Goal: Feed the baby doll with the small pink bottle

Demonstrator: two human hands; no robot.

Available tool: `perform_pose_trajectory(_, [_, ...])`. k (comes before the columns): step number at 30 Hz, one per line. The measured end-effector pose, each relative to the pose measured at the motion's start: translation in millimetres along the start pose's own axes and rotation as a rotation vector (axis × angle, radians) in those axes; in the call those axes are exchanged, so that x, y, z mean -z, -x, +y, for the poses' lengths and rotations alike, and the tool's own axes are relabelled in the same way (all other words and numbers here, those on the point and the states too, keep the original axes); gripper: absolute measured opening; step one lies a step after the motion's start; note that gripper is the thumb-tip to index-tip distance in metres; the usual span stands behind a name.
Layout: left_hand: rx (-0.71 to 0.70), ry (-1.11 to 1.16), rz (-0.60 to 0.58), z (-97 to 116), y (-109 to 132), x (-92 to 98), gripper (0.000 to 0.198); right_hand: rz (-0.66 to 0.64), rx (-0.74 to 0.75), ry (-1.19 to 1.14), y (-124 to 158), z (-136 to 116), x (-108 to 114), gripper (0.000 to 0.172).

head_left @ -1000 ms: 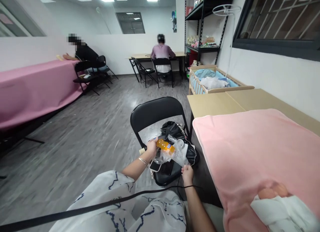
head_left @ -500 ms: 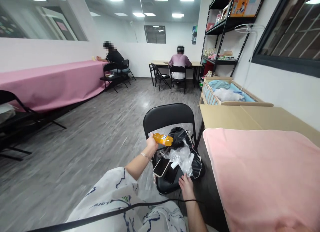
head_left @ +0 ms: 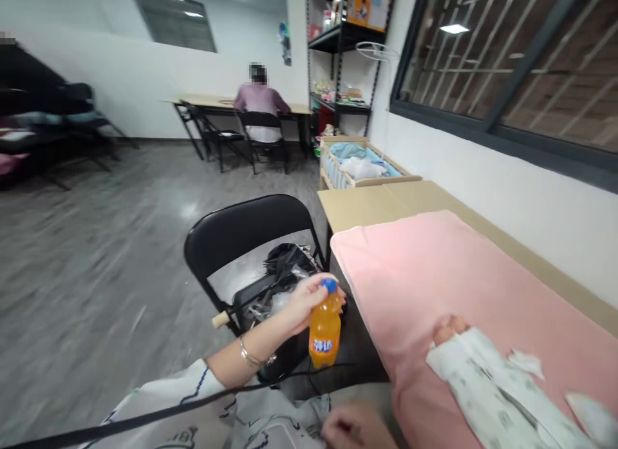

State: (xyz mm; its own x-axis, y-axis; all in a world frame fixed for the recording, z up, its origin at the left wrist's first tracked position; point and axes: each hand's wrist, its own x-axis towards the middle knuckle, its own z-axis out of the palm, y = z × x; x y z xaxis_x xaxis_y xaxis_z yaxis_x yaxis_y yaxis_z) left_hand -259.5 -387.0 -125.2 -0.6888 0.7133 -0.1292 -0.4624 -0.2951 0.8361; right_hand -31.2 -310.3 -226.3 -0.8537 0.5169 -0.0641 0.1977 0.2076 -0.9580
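Note:
My left hand [head_left: 303,301] grips a small orange soda bottle [head_left: 324,326] near its blue cap, holding it upright in the air in front of the black folding chair [head_left: 241,233]. My right hand [head_left: 355,427] rests low on my lap at the bottom edge, blurred, and whether its fingers hold anything cannot be told. On the chair seat lie a black bag [head_left: 284,256] and a clear plastic bag [head_left: 277,299]. To the right, a baby doll [head_left: 487,381] in white clothes lies on a pink blanket [head_left: 425,275].
The blanket covers a beige table [head_left: 367,204] along the window wall. A wooden crib [head_left: 357,169] and black shelves [head_left: 338,43] stand beyond it. A person sits at a far desk [head_left: 263,107]. More chairs stand at the left. A black cable [head_left: 159,407] crosses my lap.
My left hand lifted the bottle out of the plastic bag, turned it upright and brought it toward me. My right hand let go of the bag and dropped to my lap. The view swung right.

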Motion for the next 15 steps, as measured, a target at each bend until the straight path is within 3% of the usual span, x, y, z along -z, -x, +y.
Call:
perform_pose_trajectory(2, [0.101,-0.046,-0.231,-11,7,-29.2,0.056,0.166,0.025,0.011,0,-30,27,0.029])
perform_pose_trajectory(3, [0.150,-0.068,-0.348,-16,11,-42.1,0.056,0.328,0.028,0.036,-1,-44,39,0.026])
perform_pose_trajectory(5, [0.237,-0.097,-0.564,-24,16,-63.7,0.056,0.399,0.055,0.060,-3,-65,61,0.044])
perform_pose_trajectory(7, [0.300,-0.106,-0.724,-30,18,-79.8,0.065,0.293,0.087,0.077,-2,-77,77,0.050])
perform_pose_trajectory(10, [0.378,-0.119,-0.896,-37,18,-95.2,0.082,0.122,0.110,0.120,6,-86,91,0.033])
perform_pose_trajectory(15, [0.512,-0.038,-1.095,-55,24,-106.9,0.095,0.087,0.308,0.290,22,-97,103,0.037])
